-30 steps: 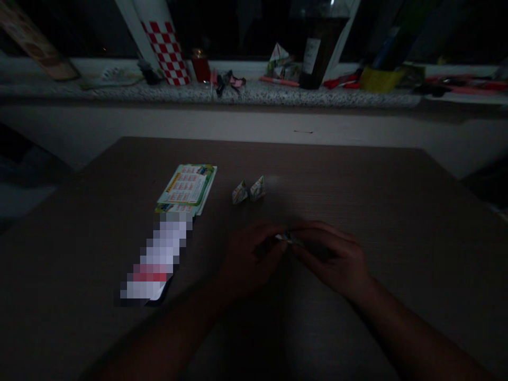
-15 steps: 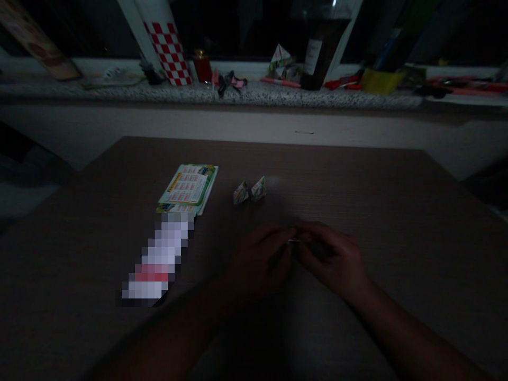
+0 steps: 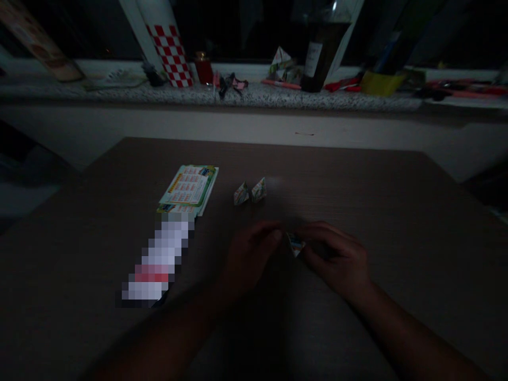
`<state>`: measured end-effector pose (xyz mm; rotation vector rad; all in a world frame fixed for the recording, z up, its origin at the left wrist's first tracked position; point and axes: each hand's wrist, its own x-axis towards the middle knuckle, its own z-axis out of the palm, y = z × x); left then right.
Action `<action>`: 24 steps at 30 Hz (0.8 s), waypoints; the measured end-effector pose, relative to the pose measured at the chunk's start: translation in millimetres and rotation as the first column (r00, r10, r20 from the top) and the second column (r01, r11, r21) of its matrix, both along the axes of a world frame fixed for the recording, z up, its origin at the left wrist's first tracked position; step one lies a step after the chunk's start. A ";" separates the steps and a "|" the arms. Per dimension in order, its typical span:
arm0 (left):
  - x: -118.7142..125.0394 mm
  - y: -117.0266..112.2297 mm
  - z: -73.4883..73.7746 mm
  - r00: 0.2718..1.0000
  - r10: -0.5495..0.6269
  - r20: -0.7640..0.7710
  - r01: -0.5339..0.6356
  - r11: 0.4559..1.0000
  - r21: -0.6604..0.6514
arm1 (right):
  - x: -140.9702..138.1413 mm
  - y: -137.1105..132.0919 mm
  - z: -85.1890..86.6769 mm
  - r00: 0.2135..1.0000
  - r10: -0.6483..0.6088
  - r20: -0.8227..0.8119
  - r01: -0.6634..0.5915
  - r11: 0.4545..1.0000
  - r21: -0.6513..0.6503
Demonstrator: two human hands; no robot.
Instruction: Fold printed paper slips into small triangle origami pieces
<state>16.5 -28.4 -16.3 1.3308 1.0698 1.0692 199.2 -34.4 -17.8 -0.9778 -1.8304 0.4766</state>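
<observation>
1. Bare right hand [image 3: 337, 259]: grip pinched on the edge of a small, multicoloured printed triangle of folded paper [image 3: 295, 244], over the brown wood-grain surface [image 3: 365, 185].
2. Bare left hand [image 3: 251, 256]: just left of the triangle, thumb and forefinger close together; whether this grip holds anything, I cannot tell.
3. Two small, pale printed folded-paper pieces [image 3: 259, 191] sit side by side beyond the hands.

Left fingers [image 3: 272, 242]: parting toward 9 o'clock from folded paper [image 3: 296, 244] | right fingers [image 3: 329, 233]: now holding it alone | its triangular face showing, tip pointing to 6 o'clock
</observation>
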 end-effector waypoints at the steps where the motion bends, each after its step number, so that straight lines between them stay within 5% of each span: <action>1: 0.3 1.9 -0.8 0.998 -0.007 0.060 0.013 0.996 -0.093 | 0.0 -0.4 0.3 1.000 0.013 -0.006 -0.013 1.000 0.004; 4: 1.3 5.9 -2.8 0.979 -0.084 0.187 0.128 0.964 -0.233 | 0.2 -1.4 0.2 0.999 0.039 -0.031 -0.039 0.999 -0.004; 10: -0.2 5.9 -3.7 0.955 -0.185 0.230 0.244 0.934 -0.261 | -1.2 -1.8 -3.3 0.989 0.065 -0.134 -0.079 0.991 -0.107; 24: 0.7 5.3 0.3 0.951 -0.212 0.224 0.275 0.912 -0.306 | -5.0 -1.3 -6.7 0.906 0.010 -0.422 -0.235 0.843 -0.483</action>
